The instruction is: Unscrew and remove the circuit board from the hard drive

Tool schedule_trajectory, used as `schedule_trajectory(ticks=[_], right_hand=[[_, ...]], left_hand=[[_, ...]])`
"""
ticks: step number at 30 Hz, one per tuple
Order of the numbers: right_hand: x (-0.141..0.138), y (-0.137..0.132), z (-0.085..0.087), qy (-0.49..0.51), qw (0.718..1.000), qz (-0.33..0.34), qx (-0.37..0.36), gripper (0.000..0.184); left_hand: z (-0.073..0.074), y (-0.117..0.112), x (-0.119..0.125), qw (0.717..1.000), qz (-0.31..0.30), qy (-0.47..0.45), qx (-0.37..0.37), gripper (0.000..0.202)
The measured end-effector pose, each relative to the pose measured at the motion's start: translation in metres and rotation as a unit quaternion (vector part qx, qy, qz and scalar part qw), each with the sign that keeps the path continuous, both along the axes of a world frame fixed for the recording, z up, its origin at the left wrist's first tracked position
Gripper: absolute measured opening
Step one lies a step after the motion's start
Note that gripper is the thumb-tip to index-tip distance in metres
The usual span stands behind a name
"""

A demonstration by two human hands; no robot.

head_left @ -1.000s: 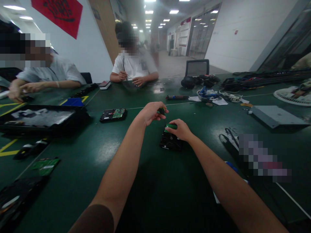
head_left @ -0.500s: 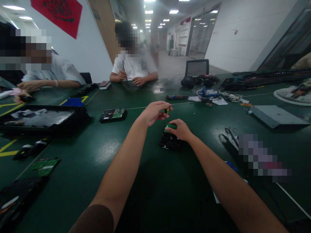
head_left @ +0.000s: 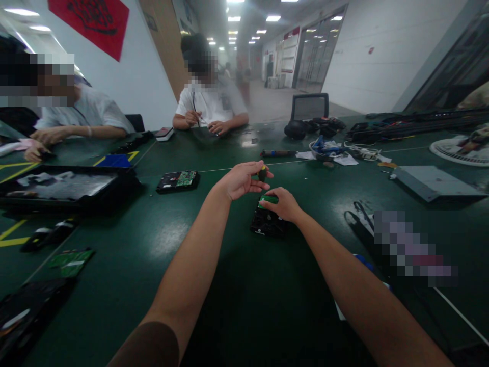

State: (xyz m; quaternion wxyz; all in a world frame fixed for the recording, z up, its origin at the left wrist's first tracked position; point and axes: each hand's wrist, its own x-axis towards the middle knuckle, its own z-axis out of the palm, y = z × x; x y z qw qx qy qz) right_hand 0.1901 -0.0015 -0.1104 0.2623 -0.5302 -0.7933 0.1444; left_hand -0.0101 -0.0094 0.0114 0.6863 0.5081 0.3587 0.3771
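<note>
A black hard drive (head_left: 268, 224) lies flat on the green table in front of me, a green circuit board (head_left: 269, 200) at its far end. My right hand (head_left: 283, 204) grips that end, thumb on the board and fingers along the far edge. Just above and beyond the drive, my left hand (head_left: 247, 179) pinches a short screwdriver (head_left: 262, 174) by its dark handle with a yellow top. The fingers are closed round it. Its tip is hidden behind the right hand and board, so I cannot tell whether it touches a screw.
Another hard drive (head_left: 178, 181) lies to the left, near a black tray (head_left: 126, 181). A loose green circuit board (head_left: 72, 261) is at lower left. A grey metal case (head_left: 439, 181) stands at right, a wire basket (head_left: 324, 151) farther back. Two people sit across the table.
The screwdriver has turned in my left hand, its yellow top now showing above the fingers. My right hand and the hard drive stay in place.
</note>
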Motion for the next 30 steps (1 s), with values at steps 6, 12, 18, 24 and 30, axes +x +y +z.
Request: schedule_trajectory(ticks=[6, 12, 18, 24, 30], right_hand=[[0.0012, 0.0002, -0.0013, 0.004, 1.000, 0.006, 0.007, 0.045], [0.0009, 0.0005, -0.0007, 0.004, 1.000, 0.009, 0.003, 0.044], [0.0007, 0.0007, -0.0002, 0.012, 1.000, 0.010, 0.005, 0.043], [0.0000, -0.0004, 0.0015, 0.008, 1.000, 0.006, 0.004, 0.043], [-0.0002, 0.0005, -0.0002, 0.009, 1.000, 0.001, 0.000, 0.043]], left_hand=[[0.0030, 0.0004, 0.0006, 0.996, 0.071, 0.055, 0.012, 0.021], [0.0036, -0.0003, 0.0000, 0.983, 0.121, 0.120, 0.072, 0.014], [0.0029, 0.0004, 0.0058, 0.961, 0.182, 0.160, 0.133, 0.014], [0.0014, -0.0001, 0.0059, 0.972, 0.137, 0.132, 0.140, 0.021], [0.0013, -0.0021, 0.0050, 0.994, 0.065, 0.037, 0.074, 0.015]])
